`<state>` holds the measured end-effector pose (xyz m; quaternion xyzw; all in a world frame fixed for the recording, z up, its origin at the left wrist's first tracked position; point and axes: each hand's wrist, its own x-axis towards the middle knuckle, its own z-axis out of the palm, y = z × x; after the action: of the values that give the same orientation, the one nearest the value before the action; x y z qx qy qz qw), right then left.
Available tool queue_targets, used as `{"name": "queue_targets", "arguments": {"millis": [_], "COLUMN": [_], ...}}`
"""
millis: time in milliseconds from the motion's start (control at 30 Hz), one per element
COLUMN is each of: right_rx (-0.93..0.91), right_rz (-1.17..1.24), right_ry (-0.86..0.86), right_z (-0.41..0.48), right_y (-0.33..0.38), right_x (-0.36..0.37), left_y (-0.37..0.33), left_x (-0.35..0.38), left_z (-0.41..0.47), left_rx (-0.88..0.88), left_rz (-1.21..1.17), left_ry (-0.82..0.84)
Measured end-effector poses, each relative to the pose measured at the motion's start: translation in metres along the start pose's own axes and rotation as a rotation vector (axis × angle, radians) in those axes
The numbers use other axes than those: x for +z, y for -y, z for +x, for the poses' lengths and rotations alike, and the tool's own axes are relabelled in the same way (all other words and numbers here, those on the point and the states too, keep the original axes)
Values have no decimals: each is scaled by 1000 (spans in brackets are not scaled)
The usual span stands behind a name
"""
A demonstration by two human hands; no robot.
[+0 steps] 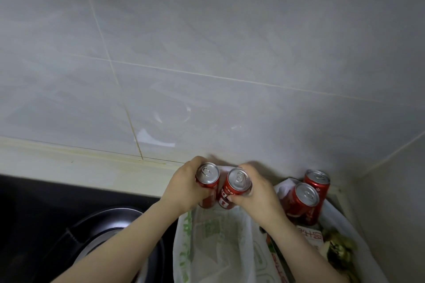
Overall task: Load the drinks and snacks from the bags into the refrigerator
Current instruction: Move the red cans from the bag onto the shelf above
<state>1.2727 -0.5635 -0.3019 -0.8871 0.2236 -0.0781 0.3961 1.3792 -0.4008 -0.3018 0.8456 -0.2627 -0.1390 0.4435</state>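
Grey glossy tiles (207, 41) with thin pale grout lines fill the upper frame, smeared with white marks near the centre. Below them a cream ledge (69, 158) runs across the left, stained yellow along its seam. Under it, at the lower left, lies a flat black hob (34, 202) bearing a round dark pan (103, 220) with a metallic rim. At lower centre the left hand (184, 188) curls round a red can (208, 173), upright, its silver top and pull tab showing. Just beside it the right hand (257, 193) grips a second can (238, 181) of the same kind, slightly tilted. Both are held over a thin, crinkled white plastic bag (218, 248) with green print. Further right a third can (307, 195) and a fourth can (318, 178) stand close together in the wall's corner. At the lower right lie a red-and-white pack (309, 234) and a crumpled greenish-gold wrapper (340, 246).
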Motion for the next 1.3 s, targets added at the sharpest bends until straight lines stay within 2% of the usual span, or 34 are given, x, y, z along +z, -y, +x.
{"name": "queue_targets", "arguments": {"millis": [100,433,633,800,967,1300], "right_rx": [-30,-103,-274,-444,-509,-606], "right_rz": [49,358,424,629,804,816], "right_ry": [-15,-98,-90,-56,-47,-58], "right_z": [-19,-73,-129,-167,-187,-229], "right_y": [17,103,166,199,214,249], "right_x": [-14,-77,-125,-150,-155,-160], "left_y": [-12,-96,-157,-200,-225,-247], "left_x": [-16,-92,-141,-162,-171,-195], "left_z": [-16,-81,-133,-178,-215,-278], "left_rx": [-2,159,257,319,363,431], "left_rz": [-69,-236,-318,-401,-491,-481], "left_ry": [-29,-115,-191,-206,-245,-389]}}
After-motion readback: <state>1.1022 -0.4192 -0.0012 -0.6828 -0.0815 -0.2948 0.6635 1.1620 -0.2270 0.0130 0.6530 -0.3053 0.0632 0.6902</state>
